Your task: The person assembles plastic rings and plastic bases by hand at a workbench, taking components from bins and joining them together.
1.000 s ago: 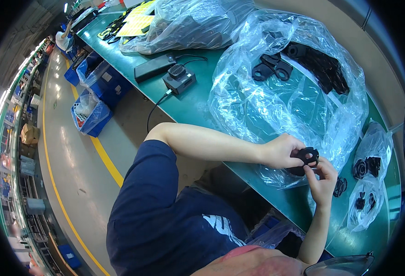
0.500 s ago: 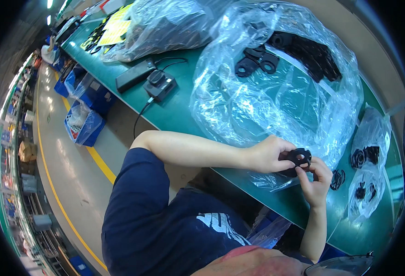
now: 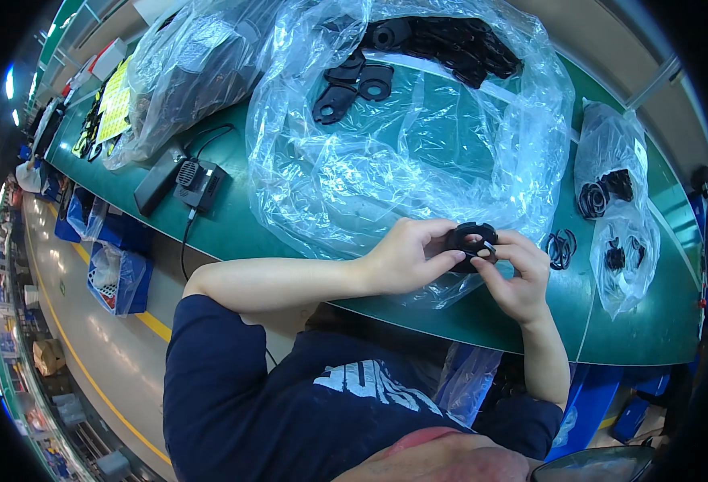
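A black ring (image 3: 476, 228) is being held over the near edge of a crumpled clear bag (image 3: 330, 193), which is being supported by the green table (image 3: 619, 344). Its left side is being pinched by the fingers of the left hand (image 3: 412, 255), its right side by those of the right hand (image 3: 521, 277). It is being judged light, stiff and rather smooth, best being gripped by the outer rim, clear of the central hole. Beyond, flat black parts (image 3: 336, 103) are being surrounded by the bag's plastic. Rightward, a black coil (image 3: 560, 261) is being flanked by smaller bags (image 3: 603, 149).
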